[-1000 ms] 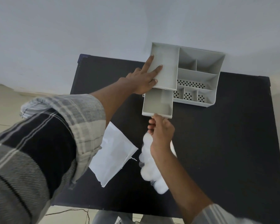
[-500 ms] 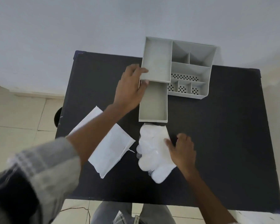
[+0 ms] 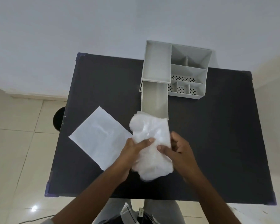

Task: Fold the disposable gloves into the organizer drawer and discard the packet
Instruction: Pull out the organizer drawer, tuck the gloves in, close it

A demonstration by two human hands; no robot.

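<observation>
A bunched stack of translucent white disposable gloves [image 3: 149,143] lies on the black table [image 3: 217,143], its far end just before the pulled-out drawer [image 3: 154,101] of the grey organizer [image 3: 189,68]. My left hand [image 3: 132,151] grips the gloves' left side with the thumb on top. My right hand [image 3: 178,149] holds their right side, fingers pressing on the plastic. The flat white packet [image 3: 99,136] rests on the table to the left of the gloves. The drawer looks empty inside.
The organizer stands at the table's far edge against a white wall, with several open compartments. A round dark object [image 3: 59,118] sits on the tiled floor beside the table's left edge.
My left hand left the organizer and came down onto the gloves. My right hand shifted onto the gloves' right side. The drawer stays pulled out.
</observation>
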